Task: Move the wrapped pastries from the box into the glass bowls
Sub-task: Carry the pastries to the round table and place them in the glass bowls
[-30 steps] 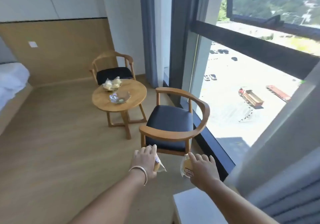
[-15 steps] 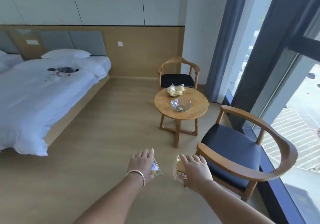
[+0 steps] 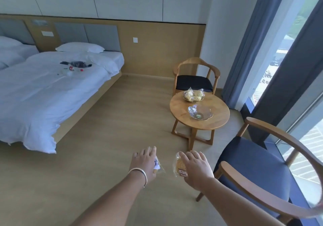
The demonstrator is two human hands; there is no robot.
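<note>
Seen from above, over a wooden floor: left hand (image 3: 143,162), a thin bangle (image 3: 139,172) at the wrist, closed around a wrapped pastry (image 3: 157,164) whose clear wrapper pokes out past the fingers. Beside it, near but apart, right hand (image 3: 196,167) gripping a second wrapped pastry (image 3: 180,167), round and golden under a printed label. Ahead and to the right, well apart from both hands, a round wooden table (image 3: 181,120) carrying two glass bowls. Far bowl (image 3: 193,99) heaped with wrapped pastries (count unclear at this distance); near bowl (image 3: 201,114) mostly bare, with something pale and crinkled at its left edge, too small to identify. Behind the table, a wooden chair (image 3: 195,82) with a dark seat; in the right foreground, just beside the right forearm, another armchair (image 3: 253,166) of the same kind. At left, a bed (image 3: 43,92) with white linen, small items lying on top.
</note>
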